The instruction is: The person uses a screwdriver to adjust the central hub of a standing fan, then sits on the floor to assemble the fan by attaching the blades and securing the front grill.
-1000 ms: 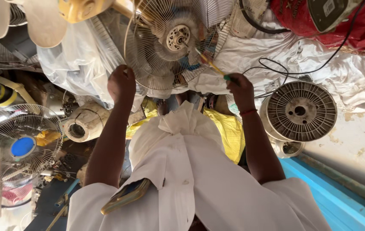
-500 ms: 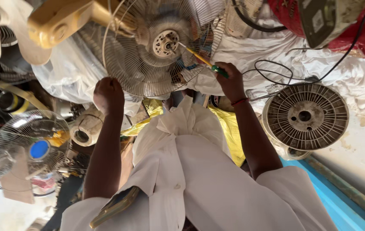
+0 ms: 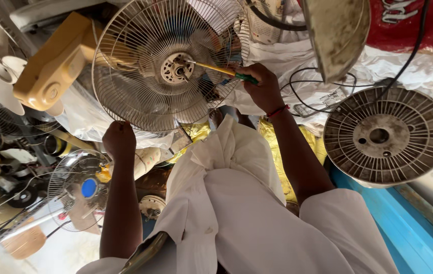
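In the head view, the person is working on a fan guard [image 3: 168, 66] that is standing tilted among other fan parts on the floor: the wire cage is not yet off the motor hub [image 3: 177, 68], so I judge the fastening work is only in the middle. The right hand [image 3: 263, 87] is reaching forward, its grip closed around a screwdriver [image 3: 216, 69] with the tip touching the hub. The left hand [image 3: 119, 139] is stretching out, its grip closed on the lower rim of the guard.

Yellow-green screwdriver [image 3: 221, 71]; cream fan guard [image 3: 145, 96]; blue ledge [image 3: 404, 228].
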